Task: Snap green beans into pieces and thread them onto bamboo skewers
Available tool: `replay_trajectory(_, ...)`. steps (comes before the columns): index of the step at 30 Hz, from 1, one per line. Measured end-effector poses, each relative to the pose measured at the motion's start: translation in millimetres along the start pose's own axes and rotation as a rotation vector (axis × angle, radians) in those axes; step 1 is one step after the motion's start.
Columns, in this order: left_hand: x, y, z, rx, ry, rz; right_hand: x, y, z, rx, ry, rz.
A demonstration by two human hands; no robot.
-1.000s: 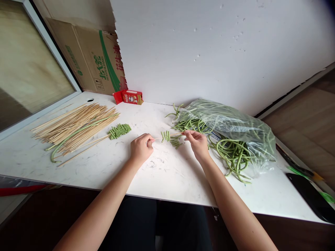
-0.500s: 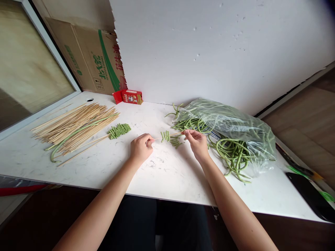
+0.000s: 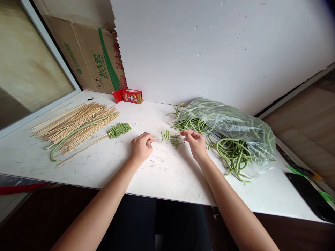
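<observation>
Several short green bean pieces [image 3: 165, 136] are threaded side by side on a thin wooden skewer [image 3: 174, 134], between my two hands. My left hand [image 3: 141, 146] is closed on the skewer's left end. At its right end, my right hand [image 3: 194, 142] pinches the skewer between thumb and fingers. More cut bean pieces [image 3: 175, 141] lie on the table just below the skewer. To the left, a filled bean skewer [image 3: 119, 130] rests beside a large pile of bare skewers [image 3: 75, 122], with a long bean [image 3: 70, 134] across them.
Long green beans [image 3: 232, 151] spill from a clear plastic bag [image 3: 230, 115] on the right of the white table [image 3: 157, 177]. A red box [image 3: 133, 96] and a cardboard box [image 3: 91, 59] stand at the back. A black phone [image 3: 309, 195] lies far right.
My right hand has shifted very slightly left along the skewer. My left hand has hardly moved.
</observation>
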State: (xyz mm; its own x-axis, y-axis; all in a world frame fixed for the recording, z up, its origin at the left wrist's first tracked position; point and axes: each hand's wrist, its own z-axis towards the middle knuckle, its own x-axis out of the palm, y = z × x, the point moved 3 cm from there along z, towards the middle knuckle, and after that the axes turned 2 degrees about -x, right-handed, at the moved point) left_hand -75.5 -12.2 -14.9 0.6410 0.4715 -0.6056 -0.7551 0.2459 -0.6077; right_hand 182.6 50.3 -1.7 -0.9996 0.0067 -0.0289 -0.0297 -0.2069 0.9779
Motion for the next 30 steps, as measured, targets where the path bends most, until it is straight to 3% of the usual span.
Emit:
replay_trajectory(15, 11.2, 19, 3, -0.115, 0.073, -0.173, 3, 10, -4, -0.097, -0.029, -0.04)
replay_trajectory(30, -0.2, 1, 1, -0.015, 0.0, -0.027, 6, -3, -4, -0.049, -0.045, 0.038)
